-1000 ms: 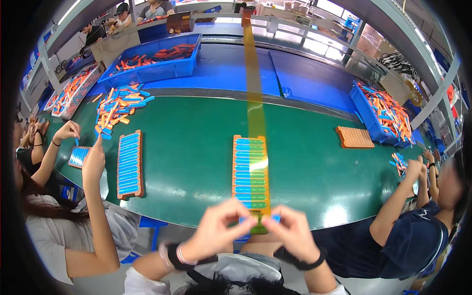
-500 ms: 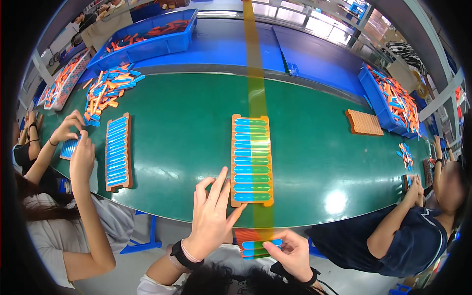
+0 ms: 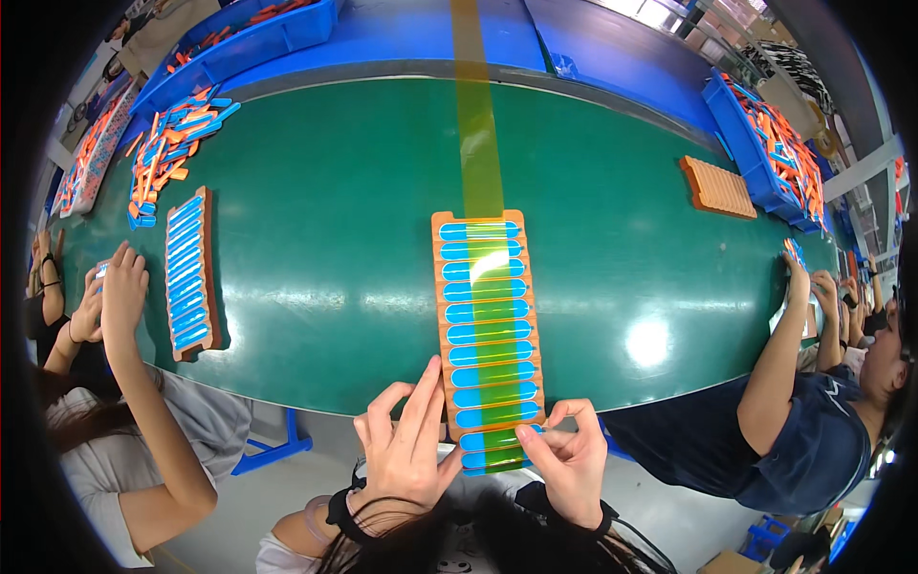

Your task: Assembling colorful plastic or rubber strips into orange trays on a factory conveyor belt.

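Observation:
An orange ridged tray point(image 3: 441, 316) stands lengthwise before me, with rounded blue pieces point(image 3: 461, 333) lying across it in a row. A strip of see-through yellow tape point(image 3: 481, 143) runs from the far side down over the middle of the pieces. My left hand point(image 3: 406, 454) lies along the tray's near left side, fingers stretched and apart, thumb near the closest pieces. With thumb and fingers my right hand point(image 3: 572, 464) pinches the right end of a blue piece point(image 3: 475, 442) at the near end. What lies beneath the closest pieces is hidden.
Left stands another filled orange tray point(image 3: 212, 287), with a pile of orange and blue pieces point(image 3: 172, 148) beyond. A bare orange tray point(image 3: 719, 187) and a full blue bin point(image 3: 779, 158) are at the right. Co-workers' arms point(image 3: 158, 402) are on both sides.
My right hand has moved up and the blue pieces it grips now meet the tray's near end. The tray sits nearer in the picture. My left hand is slightly lower.

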A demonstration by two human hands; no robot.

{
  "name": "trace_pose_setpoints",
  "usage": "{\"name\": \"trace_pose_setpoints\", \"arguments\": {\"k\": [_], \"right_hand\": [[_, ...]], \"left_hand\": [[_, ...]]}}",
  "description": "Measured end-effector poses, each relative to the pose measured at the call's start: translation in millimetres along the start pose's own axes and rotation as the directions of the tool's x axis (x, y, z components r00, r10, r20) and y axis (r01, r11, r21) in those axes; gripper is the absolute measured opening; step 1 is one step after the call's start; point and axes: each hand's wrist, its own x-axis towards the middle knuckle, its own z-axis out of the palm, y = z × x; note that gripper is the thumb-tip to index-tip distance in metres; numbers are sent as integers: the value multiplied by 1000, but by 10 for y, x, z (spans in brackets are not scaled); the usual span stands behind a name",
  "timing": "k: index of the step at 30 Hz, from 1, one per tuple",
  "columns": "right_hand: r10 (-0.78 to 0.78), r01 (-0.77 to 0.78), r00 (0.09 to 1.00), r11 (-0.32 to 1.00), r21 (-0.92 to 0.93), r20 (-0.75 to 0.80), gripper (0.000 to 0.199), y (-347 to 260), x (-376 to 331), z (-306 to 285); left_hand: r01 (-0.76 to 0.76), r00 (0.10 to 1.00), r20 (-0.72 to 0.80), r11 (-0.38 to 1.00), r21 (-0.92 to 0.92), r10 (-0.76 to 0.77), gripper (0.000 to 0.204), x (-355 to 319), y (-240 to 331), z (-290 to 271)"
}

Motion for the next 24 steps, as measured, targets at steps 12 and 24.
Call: {"name": "trace_pose_setpoints", "arguments": {"k": [12, 24], "right_hand": [[22, -22, 999, 1000, 5, -44, 28, -4, -13, 18], [-351, 370, 928, 839, -399, 124, 18, -528, 158, -50]], "left_hand": [[-805, 593, 38, 593, 17, 804, 16, 288, -459, -150], [-747, 656, 34, 655, -111, 754, 4, 376, -314, -233]]}}
